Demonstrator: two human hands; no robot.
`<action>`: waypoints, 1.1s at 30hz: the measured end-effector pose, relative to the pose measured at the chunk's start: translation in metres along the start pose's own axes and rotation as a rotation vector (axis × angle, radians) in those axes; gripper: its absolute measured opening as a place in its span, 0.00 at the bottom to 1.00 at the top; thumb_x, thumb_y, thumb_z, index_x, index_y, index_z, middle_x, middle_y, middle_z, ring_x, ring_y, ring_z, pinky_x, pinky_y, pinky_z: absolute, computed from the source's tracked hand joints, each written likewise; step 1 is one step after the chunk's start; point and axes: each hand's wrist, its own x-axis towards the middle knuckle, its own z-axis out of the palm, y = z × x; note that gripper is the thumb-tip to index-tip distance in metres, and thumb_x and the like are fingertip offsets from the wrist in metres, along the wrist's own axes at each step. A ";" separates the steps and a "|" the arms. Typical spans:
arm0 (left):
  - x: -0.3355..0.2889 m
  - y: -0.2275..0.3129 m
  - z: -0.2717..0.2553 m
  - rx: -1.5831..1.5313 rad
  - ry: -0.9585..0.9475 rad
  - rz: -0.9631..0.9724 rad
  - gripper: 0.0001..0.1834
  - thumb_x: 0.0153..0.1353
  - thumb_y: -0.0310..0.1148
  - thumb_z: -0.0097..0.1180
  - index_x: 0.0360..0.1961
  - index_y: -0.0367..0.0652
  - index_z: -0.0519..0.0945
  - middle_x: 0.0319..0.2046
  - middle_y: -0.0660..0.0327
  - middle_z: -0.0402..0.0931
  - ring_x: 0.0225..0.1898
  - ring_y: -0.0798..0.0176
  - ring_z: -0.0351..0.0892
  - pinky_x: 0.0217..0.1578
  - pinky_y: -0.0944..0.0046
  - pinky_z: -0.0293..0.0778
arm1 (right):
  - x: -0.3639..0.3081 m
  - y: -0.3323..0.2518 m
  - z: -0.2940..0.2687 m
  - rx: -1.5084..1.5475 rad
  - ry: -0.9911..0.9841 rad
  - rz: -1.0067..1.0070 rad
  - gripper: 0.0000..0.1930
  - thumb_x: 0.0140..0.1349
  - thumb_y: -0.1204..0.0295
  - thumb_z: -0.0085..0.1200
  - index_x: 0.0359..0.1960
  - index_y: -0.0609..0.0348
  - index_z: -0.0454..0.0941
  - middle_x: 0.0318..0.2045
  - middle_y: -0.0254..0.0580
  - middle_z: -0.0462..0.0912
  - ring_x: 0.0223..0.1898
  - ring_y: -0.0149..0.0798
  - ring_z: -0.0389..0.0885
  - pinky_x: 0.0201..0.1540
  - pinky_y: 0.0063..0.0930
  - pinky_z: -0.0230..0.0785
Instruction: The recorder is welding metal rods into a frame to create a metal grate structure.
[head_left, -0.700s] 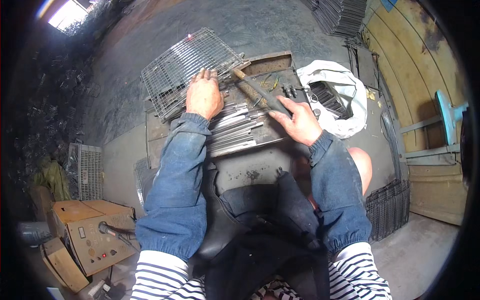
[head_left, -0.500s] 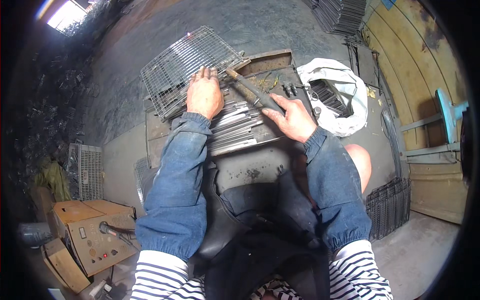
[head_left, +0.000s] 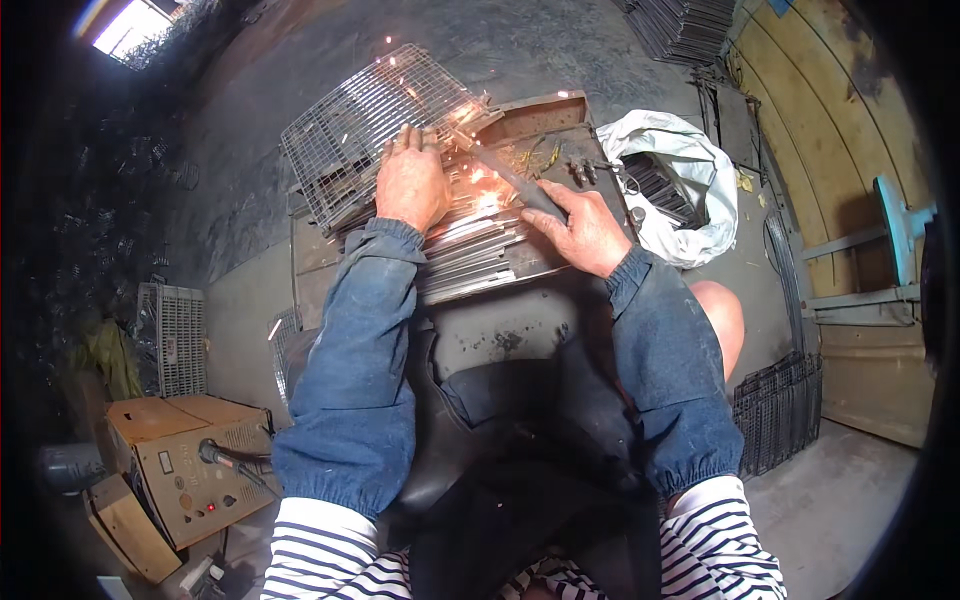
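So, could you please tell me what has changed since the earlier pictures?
The right hand has shifted slightly left with the dark-handled tool, and sparks now fly near its tip. Nothing was grasped or let go. The left hand stays at the wire grid's edge; the metal strips lie as before.

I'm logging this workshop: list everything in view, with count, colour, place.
Worktable: one, grey, centre
Wire mesh: one or more, silver, worktable's left
Metal strips: several, silver, on worktable
Sparks: many, orange, above worktable
Handheld tool: one, dark, above worktable
Sack: one, white, right of worktable
Control box: one, tan, lower left
Grid: one or more, pale, left
Mesh stack: one, dark, lower right
Metal stack: one, dark, upper right
Panelling: one, yellowish, right
Left hand: one, bare, at mesh
Right hand: one, bare, gripping tool
Sleeves: two, blue, forearms
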 end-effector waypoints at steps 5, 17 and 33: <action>0.001 0.003 -0.003 0.030 -0.045 -0.008 0.37 0.60 0.38 0.63 0.67 0.30 0.68 0.67 0.39 0.66 0.73 0.44 0.59 0.73 0.48 0.54 | 0.001 -0.004 -0.002 0.021 0.006 -0.001 0.24 0.64 0.61 0.62 0.54 0.70 0.78 0.37 0.64 0.84 0.40 0.63 0.85 0.45 0.47 0.77; -0.001 0.013 -0.024 -0.022 -0.089 -0.001 0.33 0.56 0.34 0.61 0.63 0.33 0.73 0.64 0.42 0.71 0.70 0.43 0.64 0.70 0.46 0.59 | 0.001 -0.005 -0.005 0.025 0.000 0.029 0.23 0.64 0.62 0.62 0.53 0.70 0.78 0.35 0.66 0.84 0.38 0.63 0.85 0.43 0.46 0.77; -0.054 -0.053 -0.004 0.154 0.086 -0.095 0.29 0.61 0.24 0.47 0.65 0.32 0.71 0.65 0.44 0.71 0.71 0.47 0.65 0.71 0.48 0.60 | -0.006 -0.030 -0.008 0.070 -0.095 0.160 0.26 0.64 0.62 0.63 0.57 0.69 0.77 0.39 0.65 0.85 0.42 0.54 0.88 0.47 0.39 0.78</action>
